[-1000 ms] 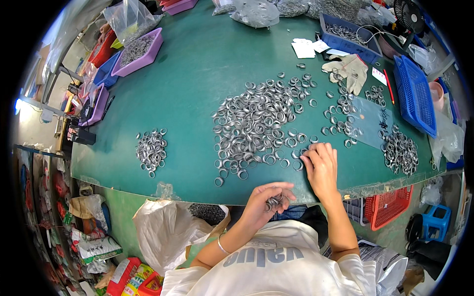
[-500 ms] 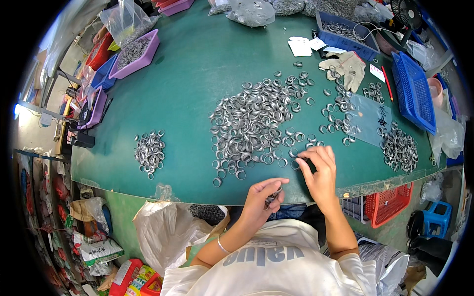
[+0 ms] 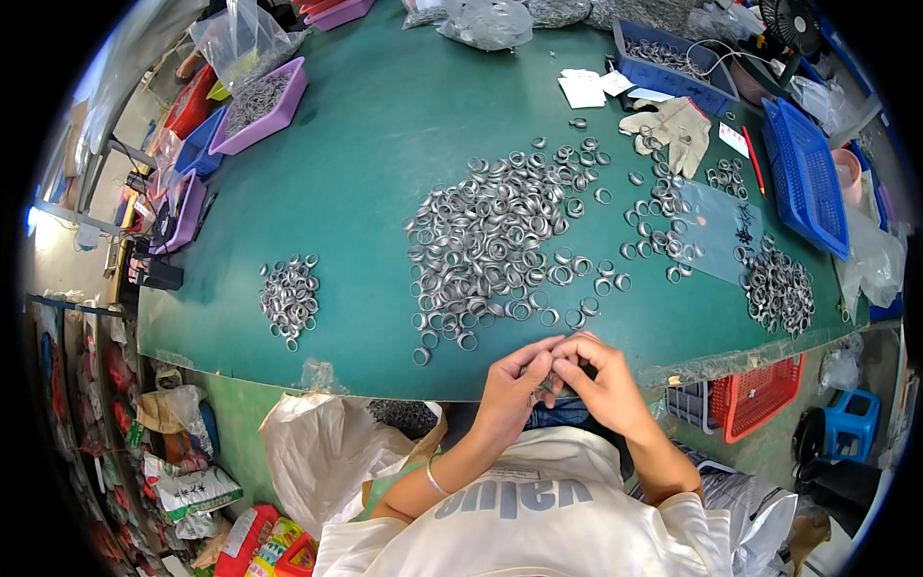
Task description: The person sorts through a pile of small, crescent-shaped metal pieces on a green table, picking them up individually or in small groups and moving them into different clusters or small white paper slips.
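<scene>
Just over the table's near edge, my two hands meet with fingertips together. Curled fingers of my left hand (image 3: 510, 389) hold a few grey metal rings (image 3: 546, 394), partly hidden by the fingers. My right hand (image 3: 606, 385) is closed in a pinch against the left fingertips; what sits between them is too small and covered to make out. Right beyond the hands lie two loose rings (image 3: 575, 318). Farther off spreads a large heap of metal rings (image 3: 490, 236) in the middle of the green table (image 3: 356, 154).
Smaller ring piles lie at the left (image 3: 289, 298) and right (image 3: 779, 288). A clear plastic bag (image 3: 721, 231), a work glove (image 3: 685, 135) and a red pen (image 3: 753, 162) are at right, beside a blue basket (image 3: 806, 178). Purple bins (image 3: 279, 113) line the left edge.
My right hand has drawn back from the loose rings near the heap toward my left hand, and their fingertips now meet. The left hand has shifted slightly.
</scene>
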The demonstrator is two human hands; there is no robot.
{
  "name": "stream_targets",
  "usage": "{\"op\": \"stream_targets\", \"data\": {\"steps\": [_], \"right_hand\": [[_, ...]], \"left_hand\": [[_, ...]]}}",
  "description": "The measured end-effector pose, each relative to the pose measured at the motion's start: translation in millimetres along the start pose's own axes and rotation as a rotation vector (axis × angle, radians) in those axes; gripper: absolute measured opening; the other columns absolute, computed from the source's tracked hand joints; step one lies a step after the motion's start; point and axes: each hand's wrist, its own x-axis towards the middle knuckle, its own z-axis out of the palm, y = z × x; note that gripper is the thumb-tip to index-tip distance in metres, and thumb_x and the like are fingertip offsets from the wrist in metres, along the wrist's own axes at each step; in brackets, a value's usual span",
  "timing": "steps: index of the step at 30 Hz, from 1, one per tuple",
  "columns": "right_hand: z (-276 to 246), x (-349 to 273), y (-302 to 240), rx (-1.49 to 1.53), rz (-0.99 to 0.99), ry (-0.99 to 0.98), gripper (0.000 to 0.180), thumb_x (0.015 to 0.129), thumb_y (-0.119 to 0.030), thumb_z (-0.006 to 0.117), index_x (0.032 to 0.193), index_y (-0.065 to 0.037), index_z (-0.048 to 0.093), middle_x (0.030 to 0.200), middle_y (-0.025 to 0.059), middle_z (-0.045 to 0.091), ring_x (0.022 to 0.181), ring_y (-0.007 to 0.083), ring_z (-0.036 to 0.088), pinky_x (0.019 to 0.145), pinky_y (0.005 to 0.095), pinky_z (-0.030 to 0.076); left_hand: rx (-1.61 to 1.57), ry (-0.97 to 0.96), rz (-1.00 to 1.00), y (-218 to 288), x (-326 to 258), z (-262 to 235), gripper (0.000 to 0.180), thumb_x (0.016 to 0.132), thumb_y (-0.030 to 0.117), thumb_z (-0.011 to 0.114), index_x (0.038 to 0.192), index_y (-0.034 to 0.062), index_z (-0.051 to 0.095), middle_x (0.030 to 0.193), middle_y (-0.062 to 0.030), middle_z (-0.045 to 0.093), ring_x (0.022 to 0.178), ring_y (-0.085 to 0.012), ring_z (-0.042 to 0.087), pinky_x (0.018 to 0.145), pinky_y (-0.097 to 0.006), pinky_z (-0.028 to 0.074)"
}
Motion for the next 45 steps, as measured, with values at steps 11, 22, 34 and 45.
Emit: {"op": "stream_targets", "data": {"steps": [11,22,34,45], "right_hand": [[-7.8,17.2,13.4,-0.967,-0.326,0.353,0.018,0.071,-0.007,0.071,0.087,-0.005,0.063,0.089,0.0077,0.058,0.084,0.0284,0.051,0.071,0.0381,0.037],[6.9,-4.7,14.3,-0.067,-0.122,0.177,0.006,0.084,-0.005,0.062,0.087,-0.001,0.065,0.082,0.0065,0.062,0.078,0.0187,0.055,0.072,0.0308,0.041],[-19.1,20.5,30.0,-0.673,-0.302,0.493,0.009,0.077,-0.003,0.067,0.084,0.000,0.061,0.084,0.0096,0.059,0.077,0.0271,0.052,0.070,0.0357,0.040],[-9.0,-1.3,-2.3,-0.325,-0.454,0.353,0.015,0.073,0.003,0.066,0.086,0.000,0.061,0.094,0.0125,0.057,0.086,0.0283,0.052,0.074,0.0346,0.043]], "left_hand": [[-0.083,-0.029,-0.102,6.9,-5.2,-2.7,0.028,0.095,0.019,0.052,0.113,-0.0008,0.060,0.079,-0.0104,0.064,0.058,-0.0097,0.054,0.045,-0.020,0.037],[0.114,0.065,0.018,2.8,-2.3,7.0,0.029,0.096,0.017,0.051,0.116,-0.0014,0.059,0.073,-0.0020,0.053,0.057,-0.0071,0.045,0.043,-0.018,0.032],[-0.066,0.136,-0.062,4.4,0.4,9.2,0.022,0.088,0.008,0.060,0.109,-0.0009,0.061,0.081,-0.0055,0.057,0.061,-0.0105,0.049,0.040,-0.017,0.031],[0.053,-0.104,0.100,1.6,6.0,12.7,0.041,0.089,0.006,0.059,0.129,0.0028,0.049,0.091,-0.0059,0.057,0.060,-0.0075,0.045,0.041,-0.016,0.028]]}}
